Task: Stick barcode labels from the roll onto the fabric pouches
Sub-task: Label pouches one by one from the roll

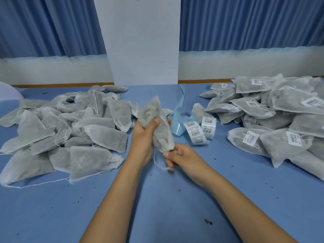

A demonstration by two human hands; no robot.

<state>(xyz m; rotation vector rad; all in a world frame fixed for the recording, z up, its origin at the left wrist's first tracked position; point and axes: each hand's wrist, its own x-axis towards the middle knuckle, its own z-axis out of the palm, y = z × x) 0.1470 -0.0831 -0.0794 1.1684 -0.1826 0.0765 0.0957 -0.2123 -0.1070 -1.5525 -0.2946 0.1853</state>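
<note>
We hold one fabric pouch, seemingly soft and light.
Left hand wraps its middle; right hand pinches its drawstring end.

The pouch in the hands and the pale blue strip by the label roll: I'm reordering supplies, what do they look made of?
Pouch: seemingly thin white nonwoven fabric, matte and semi-sheer; dark filling shows grey through it, though the texture is too fine to confirm. Blue strip: probably glossy label backing paper or film, given its sheen and smooth curl.
</note>
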